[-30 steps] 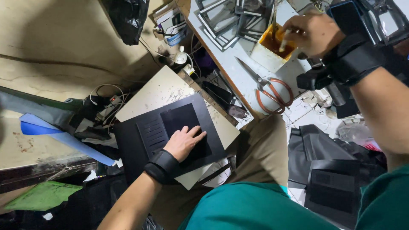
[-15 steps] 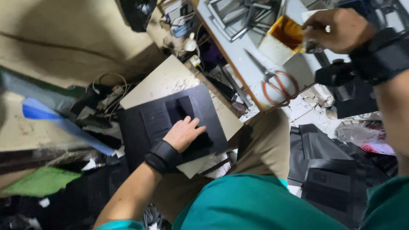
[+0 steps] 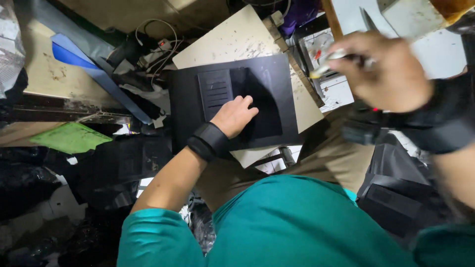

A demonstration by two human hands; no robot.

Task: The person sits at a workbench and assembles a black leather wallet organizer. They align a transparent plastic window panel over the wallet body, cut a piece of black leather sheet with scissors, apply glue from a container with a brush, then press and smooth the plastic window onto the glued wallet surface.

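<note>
Left hand point(image 3: 236, 114) lies flat, fingers released, pressing a black sheet point(image 3: 232, 101) down on the pale board point(image 3: 237, 39) over the lap. Right hand point(image 3: 388, 71) is up near the white surface point(image 3: 435, 54), fingers clenched round a small blurry brush-like tool point(image 3: 329, 62).

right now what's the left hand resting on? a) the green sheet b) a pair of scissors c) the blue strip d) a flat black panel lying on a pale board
d: the left hand lies palm down on the flat black panel, which sits on the pale board; the green sheet and blue strip lie apart from it, off to the side.
</note>
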